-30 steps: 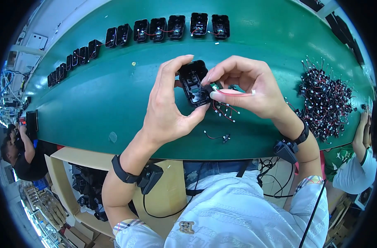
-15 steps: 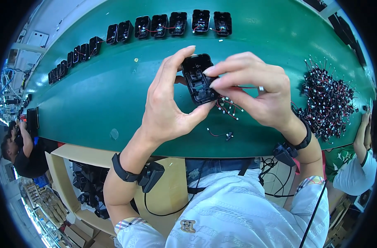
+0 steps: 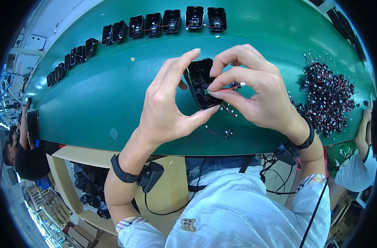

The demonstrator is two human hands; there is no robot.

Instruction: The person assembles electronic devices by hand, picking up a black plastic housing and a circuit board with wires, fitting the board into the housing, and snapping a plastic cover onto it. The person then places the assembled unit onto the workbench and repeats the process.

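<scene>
Above the table, my left hand (image 3: pixel 159 105) grips an open black plastic housing (image 3: pixel 199 72), thumb at its near end and fingers along its far left side. My right hand (image 3: pixel 261 84) pinches a small wired part (image 3: pixel 231 88) at the housing's near right inside. A bit of green shows at the fingertips, and a red and black lead with a white plug sticks out to the right. The part's inner end is hidden by my fingers. Beneath my hands lie several loose wired parts (image 3: pixel 228 110), partly covered. A single wired part (image 3: pixel 228 133) rests nearer to me.
A long line of similar black housings (image 3: pixel 172 22), several with red leads, curves along the far and left side of the green table (image 3: pixel 93 107). To the right sits a big heap of wired parts (image 3: pixel 327 99). A cardboard box (image 3: pixel 68 155) holds black pieces below. People work at both sides.
My right fingers have shifted, so the small part's lead and white plug now show. The housing is tilted a little differently in my left hand. The view has moved slightly.
</scene>
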